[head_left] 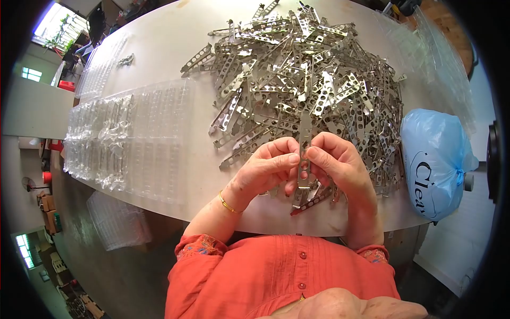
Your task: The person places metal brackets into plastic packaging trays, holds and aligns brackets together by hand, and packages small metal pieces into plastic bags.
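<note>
Between my two hands I hold a long flat metal strip with round holes (305,130), upright over the near side of the table. My left hand (271,164) pinches its left edge between thumb and fingers. From the other side my right hand (337,159) grips the right edge, its thumb near the strip's middle. Just beyond my hands spreads a big heap of similar perforated metal strips (297,69). Below my fingers more strips lie near the table edge, one with a reddish end (303,209). My fingers partly cover the lower half of the held strip.
On the left lies a clear plastic tray (159,122), its left part filled with metal pieces. Another clear tray (95,69) is behind it, near a small metal piece (126,60). A tied blue plastic bag (436,159) stands at the right edge. Clear plastic sheets (435,58) lie back right.
</note>
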Action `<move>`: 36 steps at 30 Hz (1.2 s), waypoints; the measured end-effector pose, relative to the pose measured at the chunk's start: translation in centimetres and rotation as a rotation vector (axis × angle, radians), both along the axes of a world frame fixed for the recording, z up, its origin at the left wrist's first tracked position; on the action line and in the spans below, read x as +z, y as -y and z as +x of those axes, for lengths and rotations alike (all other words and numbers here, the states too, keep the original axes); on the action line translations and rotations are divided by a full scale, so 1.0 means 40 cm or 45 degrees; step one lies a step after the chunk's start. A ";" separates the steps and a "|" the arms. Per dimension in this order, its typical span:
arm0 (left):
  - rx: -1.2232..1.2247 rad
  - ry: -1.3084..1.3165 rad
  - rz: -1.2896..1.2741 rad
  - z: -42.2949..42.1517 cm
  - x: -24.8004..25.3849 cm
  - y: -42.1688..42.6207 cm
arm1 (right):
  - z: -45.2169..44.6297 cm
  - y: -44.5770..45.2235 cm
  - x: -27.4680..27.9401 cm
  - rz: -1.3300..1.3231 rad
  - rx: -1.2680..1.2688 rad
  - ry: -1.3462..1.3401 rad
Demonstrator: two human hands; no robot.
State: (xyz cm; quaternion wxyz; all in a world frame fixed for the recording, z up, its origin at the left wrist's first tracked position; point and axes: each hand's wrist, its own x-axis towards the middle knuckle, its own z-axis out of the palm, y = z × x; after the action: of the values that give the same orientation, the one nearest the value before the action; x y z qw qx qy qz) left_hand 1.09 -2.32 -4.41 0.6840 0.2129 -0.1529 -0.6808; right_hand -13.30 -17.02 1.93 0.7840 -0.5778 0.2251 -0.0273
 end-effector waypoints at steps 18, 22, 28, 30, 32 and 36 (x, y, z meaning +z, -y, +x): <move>0.409 1.080 0.093 -0.028 0.040 -0.010 | -0.001 -0.011 -0.008 0.026 0.035 0.130; 0.578 1.556 0.055 -0.033 0.035 -0.007 | 0.000 -0.014 -0.018 0.087 0.057 0.160; 0.371 1.403 -0.038 -0.021 0.036 -0.015 | -0.001 -0.017 -0.031 -0.064 0.012 0.212; 0.322 1.325 -0.007 -0.019 0.049 -0.020 | 0.000 -0.024 -0.039 0.036 -0.087 0.333; 0.288 1.269 -0.028 -0.020 0.060 -0.017 | -0.001 -0.023 -0.034 0.093 -0.118 0.340; 0.478 1.206 0.160 -0.025 0.056 -0.005 | -0.006 -0.017 -0.022 -0.082 -0.258 0.294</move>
State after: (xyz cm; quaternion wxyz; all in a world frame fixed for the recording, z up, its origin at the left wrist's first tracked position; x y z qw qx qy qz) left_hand 0.10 -2.11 -2.16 0.6360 0.5626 -0.3638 -0.3830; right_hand -13.56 -16.34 1.03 0.7790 -0.5700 0.1898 -0.1798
